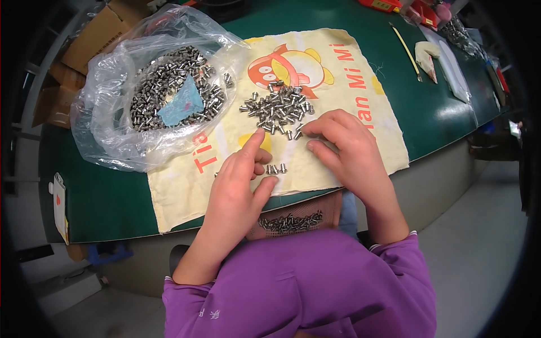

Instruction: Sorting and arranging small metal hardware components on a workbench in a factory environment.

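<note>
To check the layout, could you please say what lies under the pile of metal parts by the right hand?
The pile rests on a cream printed cloth; the patch beneath it is covered.

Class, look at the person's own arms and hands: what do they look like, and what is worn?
The left hand and right hand are bare, with no gloves, rings or bracelets to be seen. The forearms are uncovered too, up to a purple left sleeve and a purple right sleeve, each with a thin white edge. Small white marks show on the purple garment.
</note>
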Tool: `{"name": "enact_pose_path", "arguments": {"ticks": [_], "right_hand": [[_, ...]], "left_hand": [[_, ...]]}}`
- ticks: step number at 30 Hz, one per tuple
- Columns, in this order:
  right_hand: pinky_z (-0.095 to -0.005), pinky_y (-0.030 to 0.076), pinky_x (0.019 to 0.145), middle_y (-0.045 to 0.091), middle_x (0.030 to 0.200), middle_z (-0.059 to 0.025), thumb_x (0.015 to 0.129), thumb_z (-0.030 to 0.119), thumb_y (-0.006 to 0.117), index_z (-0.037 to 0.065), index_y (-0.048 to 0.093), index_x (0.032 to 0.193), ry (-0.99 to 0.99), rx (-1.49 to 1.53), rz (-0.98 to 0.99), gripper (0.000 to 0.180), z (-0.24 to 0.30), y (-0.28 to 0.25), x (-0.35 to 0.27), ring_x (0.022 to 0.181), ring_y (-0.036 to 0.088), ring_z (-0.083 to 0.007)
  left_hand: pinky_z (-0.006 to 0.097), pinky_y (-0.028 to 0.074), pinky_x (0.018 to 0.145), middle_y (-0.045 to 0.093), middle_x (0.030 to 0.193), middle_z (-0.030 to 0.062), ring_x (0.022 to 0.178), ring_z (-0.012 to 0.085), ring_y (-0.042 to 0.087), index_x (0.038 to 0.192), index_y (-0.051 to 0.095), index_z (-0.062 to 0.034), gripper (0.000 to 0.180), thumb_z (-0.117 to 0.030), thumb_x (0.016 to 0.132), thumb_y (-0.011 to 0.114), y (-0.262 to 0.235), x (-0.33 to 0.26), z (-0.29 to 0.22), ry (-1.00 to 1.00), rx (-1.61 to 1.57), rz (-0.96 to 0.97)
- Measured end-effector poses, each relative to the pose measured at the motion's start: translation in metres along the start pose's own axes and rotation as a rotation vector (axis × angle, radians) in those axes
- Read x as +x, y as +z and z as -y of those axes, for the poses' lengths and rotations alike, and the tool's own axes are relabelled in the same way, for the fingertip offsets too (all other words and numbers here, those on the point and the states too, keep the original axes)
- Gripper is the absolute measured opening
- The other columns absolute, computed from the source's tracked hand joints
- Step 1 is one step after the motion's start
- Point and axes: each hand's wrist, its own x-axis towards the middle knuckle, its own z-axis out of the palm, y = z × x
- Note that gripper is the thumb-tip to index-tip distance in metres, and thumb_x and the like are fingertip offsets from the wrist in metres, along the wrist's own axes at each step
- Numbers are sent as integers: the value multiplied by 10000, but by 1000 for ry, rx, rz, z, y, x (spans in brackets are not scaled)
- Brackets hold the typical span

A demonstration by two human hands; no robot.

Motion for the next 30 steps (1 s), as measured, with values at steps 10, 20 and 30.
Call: {"name": "enact_pose_path", "arguments": {"ticks": [10,20,30], "right_hand": [[-410,499,736,601,828,-74,783,99,749,57,617,891,-85,31,157,176,10,-3,2,840,607,-295],[-385,501,732,627,811,-51,762,106,789,84,668,951,-145,125,138,226,17,13,-8,802,626,-263],[-413,498,741,616,843,-90,786,117,755,62,663,969,-159,138,191,212,22,6,-6,821,614,-305]], "left_hand": [[356,522,777,634,967,92,852,232,609,1465,432,-15,718,44,804,708,4,3,-2,-33,-19,2],[367,516,771,622,950,93,847,240,602,1454,446,-21,698,71,802,676,7,6,-3,17,-30,3],[299,503,788,634,996,64,857,168,584,1474,447,-33,706,82,813,669,5,2,-3,50,-32,-3]]}}
